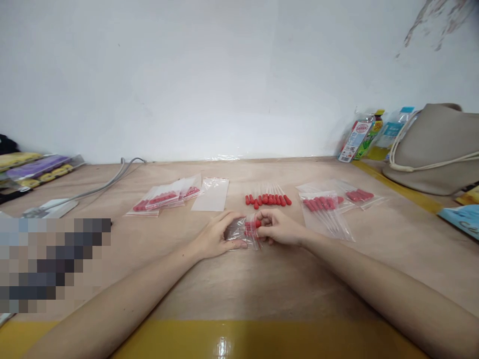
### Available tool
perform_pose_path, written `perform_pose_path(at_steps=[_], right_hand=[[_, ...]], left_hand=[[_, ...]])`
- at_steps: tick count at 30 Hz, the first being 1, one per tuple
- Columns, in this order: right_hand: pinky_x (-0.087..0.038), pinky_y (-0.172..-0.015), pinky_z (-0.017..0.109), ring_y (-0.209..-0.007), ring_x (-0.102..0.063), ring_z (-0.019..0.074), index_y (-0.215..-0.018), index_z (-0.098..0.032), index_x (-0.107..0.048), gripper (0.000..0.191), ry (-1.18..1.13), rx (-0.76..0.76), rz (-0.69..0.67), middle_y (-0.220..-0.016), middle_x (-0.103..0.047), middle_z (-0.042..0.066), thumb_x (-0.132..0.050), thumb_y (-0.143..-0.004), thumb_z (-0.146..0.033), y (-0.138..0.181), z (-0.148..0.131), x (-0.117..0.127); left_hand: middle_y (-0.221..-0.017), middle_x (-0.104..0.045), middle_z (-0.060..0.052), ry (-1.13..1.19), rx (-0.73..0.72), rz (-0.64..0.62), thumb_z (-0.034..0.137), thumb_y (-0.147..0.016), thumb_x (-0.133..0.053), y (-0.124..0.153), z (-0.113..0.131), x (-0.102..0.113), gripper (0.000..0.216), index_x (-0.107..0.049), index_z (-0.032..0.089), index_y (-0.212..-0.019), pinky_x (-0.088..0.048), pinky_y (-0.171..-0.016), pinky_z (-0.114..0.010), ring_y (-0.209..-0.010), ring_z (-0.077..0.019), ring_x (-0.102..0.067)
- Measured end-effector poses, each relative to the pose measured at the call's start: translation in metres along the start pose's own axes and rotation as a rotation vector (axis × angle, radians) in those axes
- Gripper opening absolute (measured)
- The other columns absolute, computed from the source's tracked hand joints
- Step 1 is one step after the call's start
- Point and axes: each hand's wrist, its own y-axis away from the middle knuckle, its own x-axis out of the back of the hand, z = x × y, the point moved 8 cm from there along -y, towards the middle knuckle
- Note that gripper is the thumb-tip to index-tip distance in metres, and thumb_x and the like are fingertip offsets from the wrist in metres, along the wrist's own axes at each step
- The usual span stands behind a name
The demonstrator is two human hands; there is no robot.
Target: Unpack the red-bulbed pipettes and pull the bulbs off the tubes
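My left hand (pixel 220 235) curves around a small clear zip bag (pixel 235 230), thumb in front and fingers behind. At the bag's right end, by its red zip line, my right hand (pixel 279 227) is closed on a dropper with a red rubber bulb (pixel 253 224). A second red bulb shows just below it, partly behind the plastic. The fingertips hide how far the droppers sit inside. Just beyond my hands lies a row of loose red-bulbed droppers (pixel 270 199), their thin clear tubes pointing towards the wall.
Filled zip bags (pixel 164 197) overlap at left, beside a flat empty bag (pixel 211 194). More bagged droppers (pixel 324 207) lie at right. A grey cable (pixel 112 179), drink bottles (pixel 392 132), a carton (pixel 355 139) and a beige bag (pixel 437 142) stand farther out. Pixelation covers the left side.
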Motion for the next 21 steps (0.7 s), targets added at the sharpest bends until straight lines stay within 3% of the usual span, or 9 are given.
perform_pose_path(at_steps=[5, 12, 17, 21], right_hand=[[-0.051, -0.052, 0.019, -0.051, -0.058, 0.0069, -0.077, -0.014, -0.055, 0.015, -0.227, -0.170, -0.013, -0.062, -0.061, -0.001, -0.063, -0.065, -0.013, 0.002, 0.012, 0.008], [-0.053, -0.056, 0.018, -0.059, -0.061, 0.0074, -0.079, -0.012, -0.060, 0.023, -0.374, -0.124, 0.084, -0.075, -0.063, 0.002, -0.073, -0.062, -0.021, 0.001, 0.017, 0.011], [-0.054, -0.062, 0.022, -0.069, -0.063, 0.0107, -0.084, -0.012, -0.063, 0.028, -0.264, -0.107, 0.079, -0.079, -0.066, 0.004, -0.074, -0.061, -0.023, 0.004, 0.010, 0.034], [-0.052, -0.059, 0.020, -0.063, -0.061, 0.0085, -0.087, -0.013, -0.066, 0.026, 0.043, 0.031, 0.065, -0.078, -0.067, 0.005, -0.069, -0.067, -0.029, 0.018, -0.018, 0.078]], left_hand=[[-0.114, -0.054, -0.008, -0.034, -0.007, 0.001, 0.045, -0.070, -0.065, 0.001, 0.001, 0.000, 0.059, -0.043, 0.021, -0.120, -0.044, -0.087, -0.034, -0.102, -0.0214, -0.053], [-0.127, -0.048, -0.009, -0.046, -0.071, -0.024, 0.045, -0.074, -0.061, 0.001, 0.003, -0.003, 0.063, -0.037, 0.022, -0.128, -0.037, -0.098, -0.037, -0.118, -0.0219, -0.044], [-0.131, -0.046, -0.008, -0.070, 0.000, -0.098, 0.045, -0.076, -0.058, 0.004, 0.000, -0.005, 0.066, -0.031, 0.023, -0.132, -0.039, -0.097, -0.036, -0.117, -0.0212, -0.046], [-0.134, -0.041, -0.011, -0.144, 0.036, -0.159, 0.046, -0.080, -0.052, 0.008, 0.001, -0.005, 0.062, -0.032, 0.019, -0.133, -0.035, -0.100, -0.039, -0.123, -0.0230, -0.039]])
